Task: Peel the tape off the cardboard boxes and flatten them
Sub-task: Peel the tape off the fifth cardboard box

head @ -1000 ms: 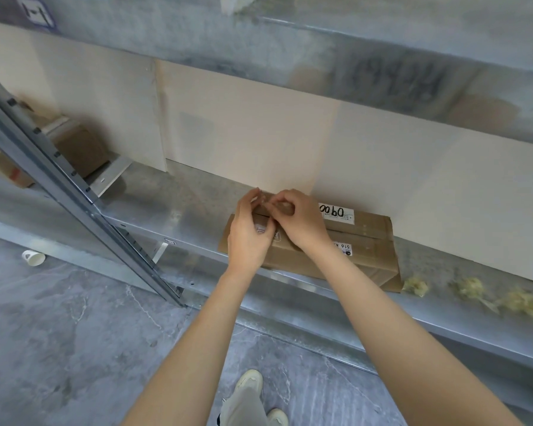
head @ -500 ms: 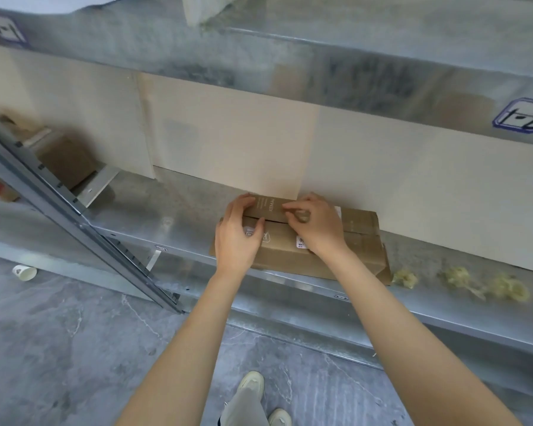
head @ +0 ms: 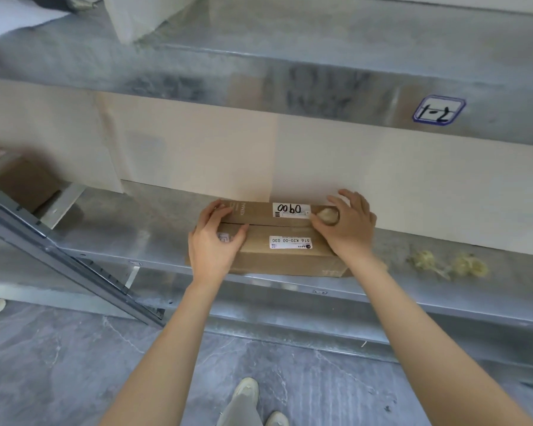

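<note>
Tape's off the seam!
The right hand (head: 348, 229) has swept rightwards and now pinches a crumpled yellowish wad of tape (head: 327, 215). The left hand (head: 213, 247) lies flat, pinning the long brown cardboard box (head: 290, 259) under both palms.

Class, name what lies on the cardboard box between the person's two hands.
Head view: a handwritten label and a printed label, between the left hand and the right hand pinching a tape wad.
</note>
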Demonstrator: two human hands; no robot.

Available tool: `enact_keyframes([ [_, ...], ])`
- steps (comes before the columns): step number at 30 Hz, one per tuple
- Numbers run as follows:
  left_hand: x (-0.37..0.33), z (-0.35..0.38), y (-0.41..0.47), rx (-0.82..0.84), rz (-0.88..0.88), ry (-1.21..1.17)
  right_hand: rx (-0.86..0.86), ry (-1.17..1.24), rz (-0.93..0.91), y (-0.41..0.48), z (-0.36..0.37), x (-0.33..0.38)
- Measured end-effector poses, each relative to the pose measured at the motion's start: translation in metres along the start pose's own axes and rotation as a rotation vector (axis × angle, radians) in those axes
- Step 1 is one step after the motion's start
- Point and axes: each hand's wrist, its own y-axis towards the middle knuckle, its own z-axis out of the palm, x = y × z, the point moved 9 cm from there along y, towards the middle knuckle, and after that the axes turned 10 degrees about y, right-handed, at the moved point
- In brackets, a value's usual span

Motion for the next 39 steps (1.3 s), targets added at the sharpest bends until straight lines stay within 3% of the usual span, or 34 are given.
enact_keyframes([
  [6,-0.002,0.002,-0.001,0.013,0.011,0.04,0.177,-0.113,-0.136,-0.019,0.024,0.015],
  [12,-0.007,0.001,0.0,0.018,0.037,0.059,0.307,0.3,-0.25,-0.026,0.038,0.047],
  [17,-0.007,0.002,-0.001,0.053,0.028,0.095,0.205,0.402,-0.228,-0.02,0.033,0.047],
  [22,-0.02,0.001,0.003,0.084,0.082,0.278,0.24,0.426,-0.224,-0.022,0.034,0.05],
  [27,-0.055,0.019,0.009,0.095,0.187,0.321,0.236,0.198,-0.284,-0.022,0.035,0.053],
  [32,-0.071,0.05,0.005,0.202,0.221,0.289,0.24,0.237,-0.268,-0.02,0.039,0.05],
  [39,-0.068,0.051,0.005,0.183,0.211,0.342,0.186,0.173,-0.279,-0.021,0.035,0.053],
])
